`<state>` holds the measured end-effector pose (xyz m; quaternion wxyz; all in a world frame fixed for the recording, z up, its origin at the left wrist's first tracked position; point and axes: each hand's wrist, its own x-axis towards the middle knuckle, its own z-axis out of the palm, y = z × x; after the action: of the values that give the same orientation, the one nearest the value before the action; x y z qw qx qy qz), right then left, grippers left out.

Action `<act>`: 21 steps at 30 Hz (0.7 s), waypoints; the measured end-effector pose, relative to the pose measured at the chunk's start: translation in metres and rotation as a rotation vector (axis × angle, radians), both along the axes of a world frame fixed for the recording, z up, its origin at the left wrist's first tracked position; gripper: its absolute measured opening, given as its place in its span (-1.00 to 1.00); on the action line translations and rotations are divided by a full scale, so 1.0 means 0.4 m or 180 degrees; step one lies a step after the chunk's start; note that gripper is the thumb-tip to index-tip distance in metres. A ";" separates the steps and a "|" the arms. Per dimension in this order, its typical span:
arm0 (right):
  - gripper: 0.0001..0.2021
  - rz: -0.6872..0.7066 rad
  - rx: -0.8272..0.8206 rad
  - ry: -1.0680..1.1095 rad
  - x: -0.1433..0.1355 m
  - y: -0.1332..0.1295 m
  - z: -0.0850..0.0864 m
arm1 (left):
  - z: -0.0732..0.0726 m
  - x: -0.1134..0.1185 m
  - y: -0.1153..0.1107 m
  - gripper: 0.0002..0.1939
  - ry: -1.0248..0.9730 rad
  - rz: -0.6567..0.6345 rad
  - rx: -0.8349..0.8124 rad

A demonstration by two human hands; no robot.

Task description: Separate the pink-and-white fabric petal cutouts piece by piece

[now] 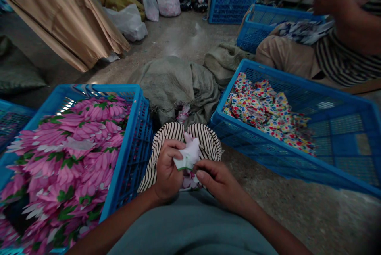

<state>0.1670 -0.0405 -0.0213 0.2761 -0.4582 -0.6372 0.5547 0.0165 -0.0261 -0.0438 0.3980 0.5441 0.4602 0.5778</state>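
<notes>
A small white fabric piece (190,155) with a green edge and a pink tip is held above the lap. My left hand (170,167) grips its left side, fingers curled round it. My right hand (218,181) pinches at its lower right edge, thumb and forefinger together. Under the hands, pink pieces (188,182) lie in the lap, partly hidden. Striped cloth (154,156) covers the knees. At the left, pink petal-shaped pieces with green parts (86,144) fill a blue crate (135,112).
A blue crate (297,81) at the right holds colourful patterned cloth pieces (264,112). Grey sacking (178,80) lies ahead. Another person (342,45) sits at the upper right beside a further crate (253,21). Brown cloth (62,17) drapes at the upper left.
</notes>
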 end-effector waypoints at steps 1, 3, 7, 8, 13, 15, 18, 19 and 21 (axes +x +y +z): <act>-0.80 -0.0001 -0.0020 0.0033 -0.004 0.001 -0.005 | 0.000 0.008 -0.001 -0.85 -0.0168 -0.0018 -0.0122; -0.81 -0.0052 -0.0016 0.0110 -0.011 0.002 -0.011 | 0.003 0.024 -0.001 -0.83 -0.0506 -0.0057 -0.0357; -0.82 -0.0281 0.0143 0.0210 -0.023 0.004 -0.017 | 0.013 0.051 0.000 -0.80 -0.0999 -0.0111 -0.0858; -0.83 -0.0333 0.0204 0.0219 -0.025 0.005 -0.018 | 0.015 0.056 0.000 -0.81 -0.1093 -0.0116 -0.0974; -0.85 -0.0449 0.0437 0.0124 -0.029 0.004 -0.025 | 0.014 0.062 0.000 -0.84 -0.1329 -0.0191 -0.1355; -0.87 -0.0413 0.0522 -0.0014 -0.029 0.003 -0.027 | 0.011 0.060 0.001 -0.83 -0.1418 -0.0184 -0.1450; -0.90 -0.0316 0.0549 -0.0197 -0.029 0.004 -0.027 | 0.009 0.059 0.004 -0.81 -0.1611 -0.0107 -0.1496; -0.90 -0.0309 0.0529 -0.0224 -0.030 0.004 -0.027 | 0.009 0.060 0.005 -0.81 -0.1656 -0.0073 -0.1486; -0.89 -0.0363 0.0483 -0.0227 -0.031 0.006 -0.026 | 0.010 0.061 0.006 -0.82 -0.1679 -0.0010 -0.1452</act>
<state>0.1545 -0.0382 -0.0318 0.3183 -0.4909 -0.6597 0.4716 0.0410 -0.0239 -0.0399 0.6154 0.2738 0.4579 0.5802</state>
